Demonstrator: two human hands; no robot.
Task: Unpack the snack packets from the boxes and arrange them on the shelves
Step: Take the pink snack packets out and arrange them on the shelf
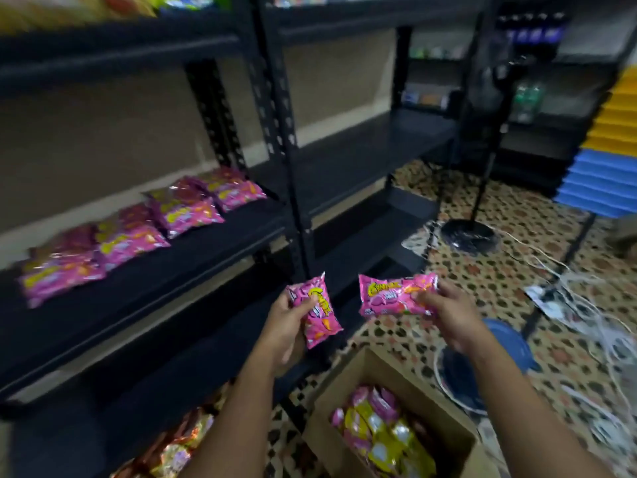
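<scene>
My left hand (284, 326) grips a pink snack packet (319, 310), held upright and tilted. My right hand (448, 313) grips a second pink snack packet (393, 296), held lengthwise. Both packets hang above an open cardboard box (348, 384) on the floor, which holds several pink and yellow packets (379, 426). On the black shelf (172, 267) to the left lies a row of several pink packets (138, 232), some stacked. Orange packets (172, 443) lie on the lowest shelf, partly hidden by my left arm.
A second black shelf bay (362, 150) stands to the right of the upright post (282, 150). A fan stand base (470, 234), white cables (586, 305) and a blue tub (510, 343) lie on the patterned floor. Blue and yellow slats (606, 160) stand at far right.
</scene>
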